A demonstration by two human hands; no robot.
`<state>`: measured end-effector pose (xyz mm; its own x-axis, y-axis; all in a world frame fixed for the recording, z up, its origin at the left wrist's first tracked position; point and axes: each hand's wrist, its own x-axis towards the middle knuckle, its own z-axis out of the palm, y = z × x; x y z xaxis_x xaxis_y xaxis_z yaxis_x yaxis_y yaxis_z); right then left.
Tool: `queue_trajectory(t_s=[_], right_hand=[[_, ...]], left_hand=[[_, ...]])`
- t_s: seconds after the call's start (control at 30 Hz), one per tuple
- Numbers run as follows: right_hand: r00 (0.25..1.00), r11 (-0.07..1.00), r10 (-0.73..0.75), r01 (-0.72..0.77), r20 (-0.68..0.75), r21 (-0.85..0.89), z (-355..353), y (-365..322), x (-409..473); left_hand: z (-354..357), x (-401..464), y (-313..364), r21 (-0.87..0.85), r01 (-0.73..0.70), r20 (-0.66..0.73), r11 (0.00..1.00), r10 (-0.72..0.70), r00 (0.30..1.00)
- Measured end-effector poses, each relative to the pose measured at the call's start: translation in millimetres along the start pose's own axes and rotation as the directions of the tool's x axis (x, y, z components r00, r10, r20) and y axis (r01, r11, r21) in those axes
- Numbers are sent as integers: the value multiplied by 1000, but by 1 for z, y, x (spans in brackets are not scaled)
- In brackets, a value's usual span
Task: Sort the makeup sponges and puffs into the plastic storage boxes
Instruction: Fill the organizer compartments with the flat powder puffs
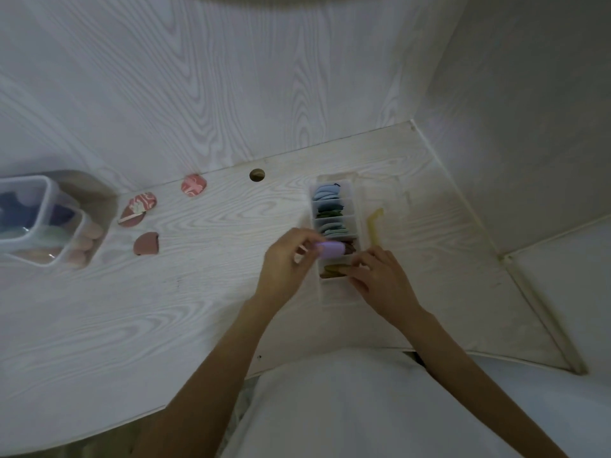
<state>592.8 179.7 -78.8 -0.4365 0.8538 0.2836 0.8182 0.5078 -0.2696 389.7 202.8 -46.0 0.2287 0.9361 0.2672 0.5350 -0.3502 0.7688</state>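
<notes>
A long clear divided box (355, 193) stands on the white table right of centre, its compartments filled with blue, green and brown puffs. My left hand (284, 262) pinches a lilac sponge (329, 250) just above the box's nearer compartments. My right hand (377, 276) rests on the near end of the box, its fingertips touching an olive-brown puff (334, 270) inside. On the table to the left lie two pink marbled puffs (194, 185) (139, 208) and a plain dusty-pink puff (146, 243).
Two clear plastic tubs (49, 206) with blue, green and pink sponges stand at the far left. A yellow strip (375, 228) lies right of the divided box. A round cable hole (257, 175) sits near the back wall. A side wall closes the right.
</notes>
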Motion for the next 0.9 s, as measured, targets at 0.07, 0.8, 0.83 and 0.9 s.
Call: queue_trajectory(t_s=[0.07, 0.8, 0.83, 0.9], right_hand=[[1000, 1000, -21, 21, -17, 1, -1, 1, 0], [1000, 999, 8, -8, -14, 46, -7, 5, -1], [1000, 999, 15, -14, -12, 44, -7, 6, 0], [1000, 999, 25, -25, -1, 44, -7, 7, 0]], left_hand=[[16, -6, 6, 70, -67, 53, 995, 63, 997], [39, -3, 0, 337, -159, 189, 928, 99, 977], [39, -4, 1, 328, -152, 196, 932, 90, 976], [38, -5, 1, 332, -137, 207, 933, 70, 976]])
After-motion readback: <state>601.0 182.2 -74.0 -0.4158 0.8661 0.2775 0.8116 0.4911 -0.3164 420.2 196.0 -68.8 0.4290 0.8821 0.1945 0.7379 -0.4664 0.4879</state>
